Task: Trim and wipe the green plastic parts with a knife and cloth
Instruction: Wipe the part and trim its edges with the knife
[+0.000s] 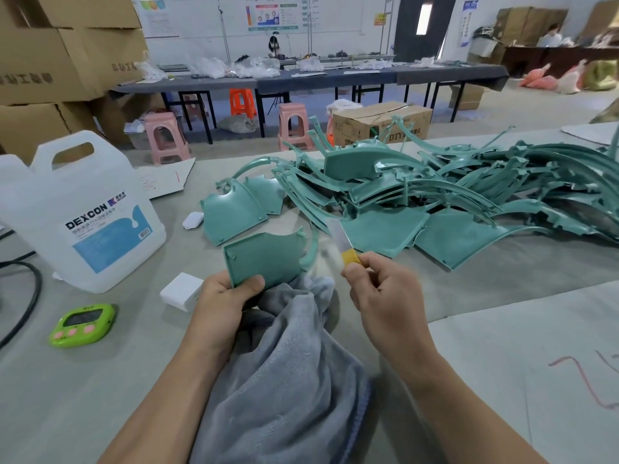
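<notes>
My left hand (223,303) grips a green plastic part (268,257) by its lower edge, thumb on its face, holding it tilted above the table. A grey cloth (288,373) hangs under the part and drapes between my forearms. My right hand (385,296) pinches a knife (341,241) with a yellow-taped handle; its bare blade points up and left, close to the part's curved right rim. A large heap of green plastic parts (435,192) lies across the table behind my hands.
A white DEXCON jug (80,212) stands at the left. A green timer (82,324), a white charger block (181,292), a small white case (193,220) and a black cable (23,296) lie nearby. Cardboard boxes, stools and another worktable stand beyond.
</notes>
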Demonstrator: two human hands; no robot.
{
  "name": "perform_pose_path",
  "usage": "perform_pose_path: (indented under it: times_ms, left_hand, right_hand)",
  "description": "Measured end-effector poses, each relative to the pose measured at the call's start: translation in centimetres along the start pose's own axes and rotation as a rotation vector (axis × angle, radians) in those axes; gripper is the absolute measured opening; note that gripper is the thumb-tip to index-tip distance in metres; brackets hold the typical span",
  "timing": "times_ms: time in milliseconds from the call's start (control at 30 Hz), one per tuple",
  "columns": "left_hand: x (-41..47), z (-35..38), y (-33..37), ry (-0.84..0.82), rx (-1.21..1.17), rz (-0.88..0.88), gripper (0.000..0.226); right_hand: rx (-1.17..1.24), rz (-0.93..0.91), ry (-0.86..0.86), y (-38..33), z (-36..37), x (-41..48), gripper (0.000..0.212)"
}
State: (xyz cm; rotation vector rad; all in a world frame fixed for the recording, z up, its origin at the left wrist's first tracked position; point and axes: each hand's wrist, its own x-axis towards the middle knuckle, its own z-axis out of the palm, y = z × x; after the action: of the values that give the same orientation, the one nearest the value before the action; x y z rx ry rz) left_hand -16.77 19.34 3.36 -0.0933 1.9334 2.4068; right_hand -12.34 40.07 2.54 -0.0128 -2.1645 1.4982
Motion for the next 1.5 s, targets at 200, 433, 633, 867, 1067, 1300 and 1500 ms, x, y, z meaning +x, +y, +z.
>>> perform_pose_path:
  times_ms: [200,433,633,867,1067,1300,1500]
  left_hand:
    - [-0.1,0.2,-0.2,-0.048,0.140,0.051,0.040]
    - [0.0,0.1,-0.1,-0.095,0.178,0.065,0.042]
    - [0.1,-0.2,-0.2,-0.099,0.184,0.065,0.041]
    - [0.2,-0.2,-0.3,-0.087,0.190,0.072,0.044]
    - [0.2,-0.2,-0.4,-0.082,0.189,0.092,0.041]
    - [0.6,-0.5,0.6,0.104,-0.009,0.154,0.024]
    - [0.9,-0.6,1.9,0.304,-0.551,0.123,0.043]
  right_hand:
    - [-0.108,-0.132,-0.116,-1.3,1.6,-1.2,0.023]
    - [-0.268,-0.067,0.004,-0.7,0.6,0.3,0.029]
    - [-0.173,-0.132,-0.113,-1.1,1.1,-0.7,0.024]
    - [-0.128,-0.121,-0.058,-1.1,0.4,-0.3,0.030]
    - [-0.284,-0.028,0.054,-0.1,0.7,0.2,0.032]
    - [0.214,0.154,0.074,-0.1,-0.1,0.7,0.026]
    - [0.243,0.083,-0.026,-1.1,0.4,0.0,0.024]
